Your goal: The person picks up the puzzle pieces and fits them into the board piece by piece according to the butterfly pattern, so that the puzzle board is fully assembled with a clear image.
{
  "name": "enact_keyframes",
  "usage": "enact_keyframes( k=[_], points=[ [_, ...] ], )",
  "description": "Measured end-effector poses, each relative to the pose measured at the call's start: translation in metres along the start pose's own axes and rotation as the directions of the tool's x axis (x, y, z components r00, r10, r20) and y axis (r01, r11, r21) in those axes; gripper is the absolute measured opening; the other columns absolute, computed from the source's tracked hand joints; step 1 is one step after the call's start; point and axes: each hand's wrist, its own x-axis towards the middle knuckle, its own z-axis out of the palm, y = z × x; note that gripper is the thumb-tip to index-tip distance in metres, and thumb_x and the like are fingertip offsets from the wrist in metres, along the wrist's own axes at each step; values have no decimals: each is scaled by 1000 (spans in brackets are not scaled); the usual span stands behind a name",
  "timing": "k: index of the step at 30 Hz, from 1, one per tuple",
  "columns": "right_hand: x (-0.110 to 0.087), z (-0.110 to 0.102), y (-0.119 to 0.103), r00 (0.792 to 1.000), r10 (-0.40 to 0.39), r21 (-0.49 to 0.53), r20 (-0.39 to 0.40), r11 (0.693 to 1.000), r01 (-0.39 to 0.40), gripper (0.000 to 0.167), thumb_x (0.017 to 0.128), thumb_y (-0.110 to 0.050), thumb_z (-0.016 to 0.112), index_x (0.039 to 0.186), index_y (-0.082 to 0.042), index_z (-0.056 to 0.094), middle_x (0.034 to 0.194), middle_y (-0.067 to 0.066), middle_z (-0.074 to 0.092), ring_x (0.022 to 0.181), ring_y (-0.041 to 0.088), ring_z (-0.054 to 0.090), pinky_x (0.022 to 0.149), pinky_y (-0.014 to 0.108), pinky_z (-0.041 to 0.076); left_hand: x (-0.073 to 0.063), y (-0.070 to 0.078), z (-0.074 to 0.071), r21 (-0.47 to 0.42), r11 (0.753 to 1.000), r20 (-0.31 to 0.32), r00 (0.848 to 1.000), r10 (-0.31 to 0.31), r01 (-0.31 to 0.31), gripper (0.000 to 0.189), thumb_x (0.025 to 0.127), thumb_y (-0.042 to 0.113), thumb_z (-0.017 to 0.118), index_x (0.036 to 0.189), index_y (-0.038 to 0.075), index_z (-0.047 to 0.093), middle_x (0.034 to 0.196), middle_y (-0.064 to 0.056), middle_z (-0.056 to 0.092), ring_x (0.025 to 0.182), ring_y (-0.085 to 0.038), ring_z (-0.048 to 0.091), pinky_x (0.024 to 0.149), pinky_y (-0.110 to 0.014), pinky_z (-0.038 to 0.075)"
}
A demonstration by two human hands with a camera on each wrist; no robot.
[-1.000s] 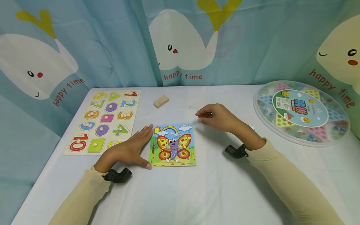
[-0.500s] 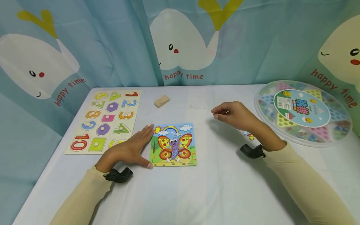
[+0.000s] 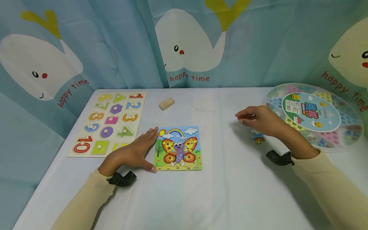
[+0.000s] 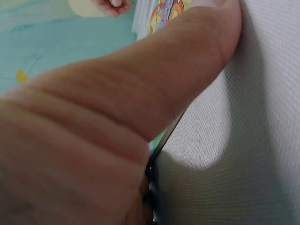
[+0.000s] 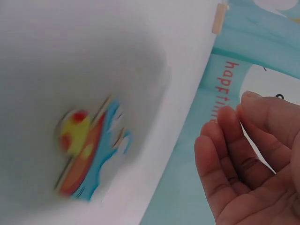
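Note:
A square butterfly puzzle board (image 3: 179, 148) lies flat at mid-table. Along its left edge rests my left hand (image 3: 130, 156), fingertips near the upper left corner and thumb at the lower left one. In the left wrist view the thumb (image 4: 154, 70) covers much of the board. My right hand (image 3: 263, 120) hovers over the table at the right, fingers loosely bent and holding nothing. Just below it lies a small jigsaw puzzle piece (image 3: 257, 138) in blue, orange and yellow. The right wrist view shows this piece blurred on the white cloth, left of the bent fingers (image 5: 211, 164).
A wooden number and shape peg board (image 3: 106, 132) lies at the left, partly behind the left hand. A small wooden block (image 3: 166, 103) sits near the back. At the right is a round Chinese checkers set (image 3: 313, 111) in a clear case. A whale-print curtain (image 3: 126, 44) hangs behind.
My right hand has moved right, from beside the butterfly board to above the small puzzle piece, which has come into sight. The left hand stays at the board's edge.

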Motion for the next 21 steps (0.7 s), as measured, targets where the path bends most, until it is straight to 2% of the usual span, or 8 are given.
enact_keyframes(
  k=[6,11,18,21],
  points=[
    [-16,-5,9,1000,-5,-62,-22,998,3,20,94,-8,64,112,-1,70,105,12,70,90,26,64,64,23,50,-1,0,-1,-4,1000,-2,1000,5,-5,126,67,43,87,156,4,6,163,-6,-6,147,-24,-7,117,-47,4],
    [-24,-7,19,998,-24,-119,-66,993,16,18,91,-7,67,108,-2,72,101,8,70,87,24,64,62,22,50,0,-1,0,-6,1000,-6,1000,-1,1,127,67,45,87,156,6,6,163,-5,-6,147,-24,-8,117,-47,4],
    [-37,-5,32,997,-6,-127,-81,992,-5,18,90,-7,69,107,-3,72,98,6,70,84,4,58,62,18,48,1,-2,3,0,1000,-6,1000,-15,15,127,67,45,87,157,7,7,163,-3,-7,147,-22,-9,117,-47,3],
    [-40,-6,34,997,22,-111,-70,993,-30,20,91,-9,69,110,-3,71,101,7,69,88,12,60,65,15,47,1,-2,3,2,1000,-8,1000,-17,17,126,66,45,87,157,7,7,163,-3,-6,147,-21,-9,117,-46,3]
  ],
)
